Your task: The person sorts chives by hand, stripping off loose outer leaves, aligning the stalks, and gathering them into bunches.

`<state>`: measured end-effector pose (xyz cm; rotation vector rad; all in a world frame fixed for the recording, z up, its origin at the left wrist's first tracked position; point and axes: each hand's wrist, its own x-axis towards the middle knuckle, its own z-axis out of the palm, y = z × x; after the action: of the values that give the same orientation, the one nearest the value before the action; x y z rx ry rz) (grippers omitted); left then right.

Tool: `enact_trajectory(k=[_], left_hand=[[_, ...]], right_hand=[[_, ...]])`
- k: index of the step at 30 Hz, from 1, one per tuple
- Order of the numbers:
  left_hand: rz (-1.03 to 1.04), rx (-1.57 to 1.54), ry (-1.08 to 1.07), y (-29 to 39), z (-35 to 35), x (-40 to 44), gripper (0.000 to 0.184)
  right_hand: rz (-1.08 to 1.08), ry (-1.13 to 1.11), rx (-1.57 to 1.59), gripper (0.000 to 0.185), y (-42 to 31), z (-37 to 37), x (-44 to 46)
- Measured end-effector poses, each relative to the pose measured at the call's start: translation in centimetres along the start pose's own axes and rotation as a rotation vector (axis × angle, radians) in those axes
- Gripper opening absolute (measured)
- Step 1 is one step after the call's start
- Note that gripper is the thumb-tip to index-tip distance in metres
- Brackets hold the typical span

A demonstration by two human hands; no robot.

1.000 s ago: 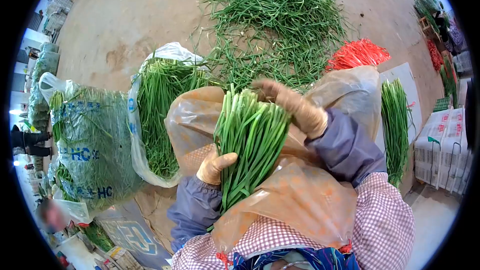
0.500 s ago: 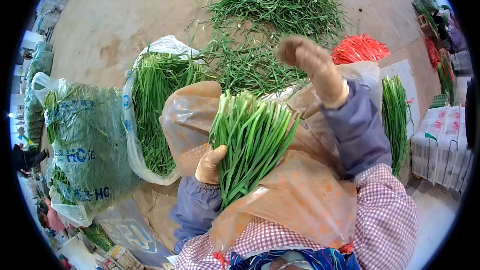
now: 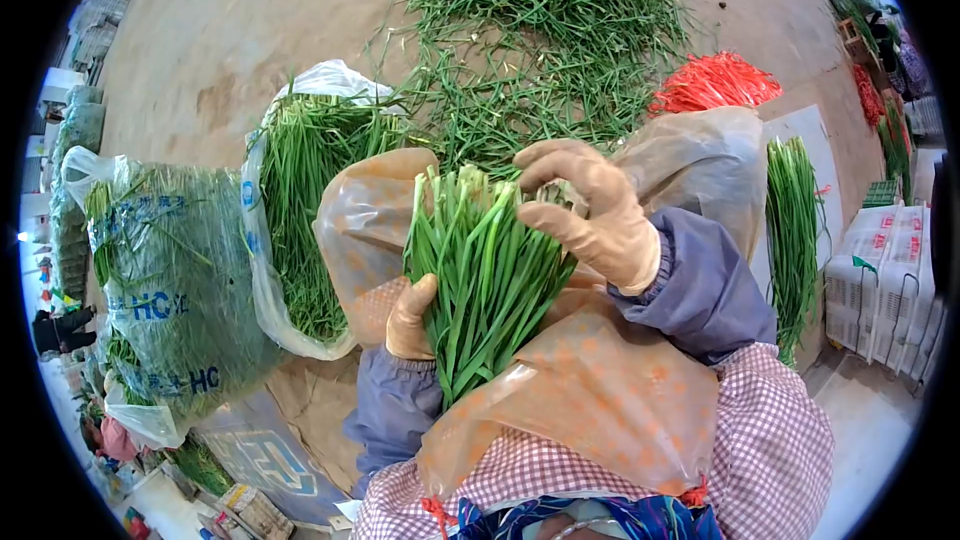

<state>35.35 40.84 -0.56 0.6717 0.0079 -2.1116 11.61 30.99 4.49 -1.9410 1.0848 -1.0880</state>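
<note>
A thick bunch of garlic chives (image 3: 490, 280) lies over my lap, pale cut stem ends up and green leaves toward my body. My gloved left hand (image 3: 410, 318) is closed round its left side, thumb in front; the other fingers are hidden behind the leaves. At the upper right of the bunch is my gloved right hand (image 3: 592, 208), thumb and fingers curved and apart beside the stem ends. An orange-patterned plastic apron (image 3: 590, 395) covers my lap under the bunch.
Loose green stalks (image 3: 545, 0) are heaped on the floor ahead. Red ties (image 3: 715, 83) lie beyond my right knee, near another chive bunch (image 3: 792, 240). At left stand an open bag of chives (image 3: 315, 200) and a filled plastic bag (image 3: 190, 280). White crates (image 3: 878, 285) stand at far right.
My right hand has come down and left from its raised position to the stem ends, its fingers now spread. My left hand and the bunch have shifted only slightly.
</note>
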Motion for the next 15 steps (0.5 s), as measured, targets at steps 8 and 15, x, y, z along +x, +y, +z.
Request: enact_trajectory(k=[8,15], left_hand=[[-0.004,-0.004,0.025,0.2,0.2,0.0,0.065],[-0.005,-0.002,-0.036,0.4,0.2,0.1,0.064]], right_hand=[[0.338,-0.094,0.528,0.012,0.0,1.2,0.8],[0.289,0.243,0.596,0.005,1.6,-0.5,1.7]])
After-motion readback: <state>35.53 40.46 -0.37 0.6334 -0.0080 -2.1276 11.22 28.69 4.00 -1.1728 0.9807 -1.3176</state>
